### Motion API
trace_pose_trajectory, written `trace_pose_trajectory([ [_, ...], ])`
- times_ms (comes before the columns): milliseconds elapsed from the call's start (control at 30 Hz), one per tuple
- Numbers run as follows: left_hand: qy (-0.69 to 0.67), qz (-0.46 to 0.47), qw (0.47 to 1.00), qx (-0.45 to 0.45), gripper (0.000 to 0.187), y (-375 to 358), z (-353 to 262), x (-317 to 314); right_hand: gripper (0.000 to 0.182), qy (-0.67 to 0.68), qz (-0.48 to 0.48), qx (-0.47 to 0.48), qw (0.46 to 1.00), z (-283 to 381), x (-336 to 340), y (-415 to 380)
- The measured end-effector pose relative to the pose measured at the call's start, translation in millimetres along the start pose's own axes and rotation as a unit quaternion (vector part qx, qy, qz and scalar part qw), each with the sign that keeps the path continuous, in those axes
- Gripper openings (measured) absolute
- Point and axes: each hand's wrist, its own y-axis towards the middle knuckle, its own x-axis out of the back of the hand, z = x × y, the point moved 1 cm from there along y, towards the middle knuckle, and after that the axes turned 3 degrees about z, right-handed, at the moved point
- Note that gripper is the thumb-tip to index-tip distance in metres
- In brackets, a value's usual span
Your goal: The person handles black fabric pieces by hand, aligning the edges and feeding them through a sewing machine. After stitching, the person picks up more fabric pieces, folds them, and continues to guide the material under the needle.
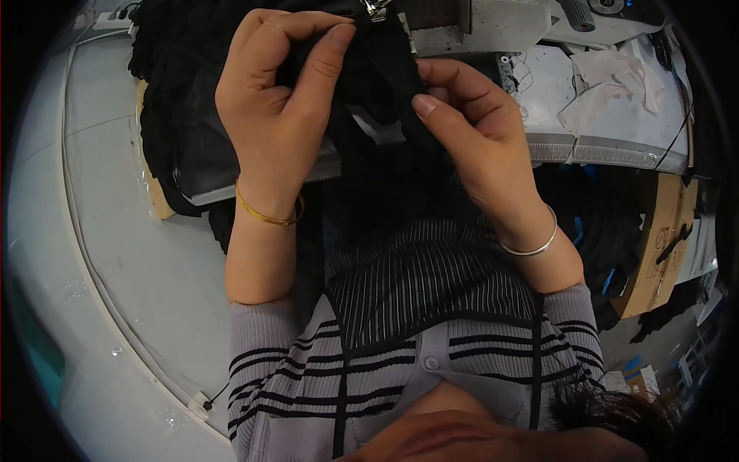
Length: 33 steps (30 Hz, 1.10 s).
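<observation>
Left hand (269,96) and right hand (485,127) pinch black cloth (382,81) near the metal foot (376,9). It looks light, soft and limp, best held by its edges there

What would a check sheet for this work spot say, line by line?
Surface: pale table, ruler strip along its near edge.
Things: black cloth, beside a small metal part.
Clutter: crumpled pale scraps on the table, to the right.
Hands: left hand, grip pinched at the cloth; right hand, grip pinched on the cloth's edge.
Cables: thin black cord across the table's edge; short black lead low on the left.
Surroundings: carton on the right, dark cloth pile with blue bits beside it.
</observation>
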Motion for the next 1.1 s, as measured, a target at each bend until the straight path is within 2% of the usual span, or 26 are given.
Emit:
trace_pose_trajectory([
  [33, -0.111, -0.021, 0.993, -0.016, 0.008, 1, -3, -2, 0.029, -0.059, 0.0, 0.015, 0.998, 1, 1, -2],
  [67, -0.112, -0.02, 0.993, -0.017, 0.008, 2, -12, -3, 0.029, -0.116, -0.001, 0.031, 0.993, 2, 1, -3],
  [100, 0.073, -0.005, 0.997, -0.035, 0.009, 4, -26, -3, 0.029, -0.116, -0.002, 0.031, 0.993, 1, -1, -2],
  [133, 0.256, 0.01, 0.965, -0.053, 0.01, 6, -34, -3, 0.027, -0.09, -0.022, 0.038, 0.995, 0, -5, -2],
  [167, 0.256, 0.01, 0.965, -0.054, 0.01, 4, -29, -3, 0.026, -0.064, -0.043, 0.046, 0.996, -2, -7, -1],
  [233, 0.206, 0.018, 0.971, -0.121, 0.014, -1, -18, -6, 0.025, -0.065, -0.045, 0.049, 0.996, -2, -7, -2],
  [400, 0.336, 0.02, 0.935, -0.115, 0.011, -24, -22, -25, 0.024, -0.059, -0.039, 0.064, 0.995, -2, -8, -1],
  [467, 0.378, -0.018, 0.917, -0.129, 0.01, -29, -22, -29, 0.023, -0.025, -0.042, 0.059, 0.997, -2, -10, 0],
  [567, 0.372, -0.021, 0.919, -0.133, 0.012, -28, -16, -29, 0.031, -0.038, 0.0, 0.028, 0.999, 0, -3, -2],
  [700, 0.307, -0.025, 0.942, -0.137, 0.008, -12, -4, -21, 0.026, -0.049, -0.02, 0.045, 0.998, -1, -7, 0],
  [767, 0.163, 0.008, 0.987, -0.007, 0.008, -7, -4, -15, 0.026, -0.128, -0.032, 0.057, 0.99, 4, -8, -3],
  [800, 0.162, 0.007, 0.987, -0.006, 0.008, -5, -4, -12, 0.026, -0.128, -0.032, 0.057, 0.99, 6, -7, -3],
  [867, 0.065, -0.004, 0.996, 0.067, 0.009, -2, -5, -6, 0.034, -0.309, -0.031, 0.148, 0.939, 11, -7, -5],
  [900, 0.066, -0.005, 0.995, 0.069, 0.009, -1, -6, -5, 0.034, -0.309, -0.029, 0.146, 0.939, 8, -6, -1],
  [933, 0.054, 0.003, 0.996, 0.076, 0.009, -1, -7, -4, 0.038, -0.431, -0.014, 0.243, 0.869, 5, -4, 5],
  [967, 0.041, 0.012, 0.996, 0.08, 0.009, 0, -8, -3, 0.043, -0.541, 0.0, 0.334, 0.772, 3, -5, 8],
  [1000, 0.042, 0.012, 0.996, 0.079, 0.009, 0, -9, -3, 0.043, -0.541, 0.0, 0.335, 0.772, 5, -7, 7],
  [1067, 0.16, 0.034, 0.986, -0.024, 0.008, 2, -12, -4, 0.048, -0.613, -0.014, 0.318, 0.723, 8, -13, 5],
  [1100, 0.159, 0.035, 0.986, -0.026, 0.008, 1, -12, -4, 0.048, -0.613, -0.016, 0.319, 0.722, 4, -11, 5],
])
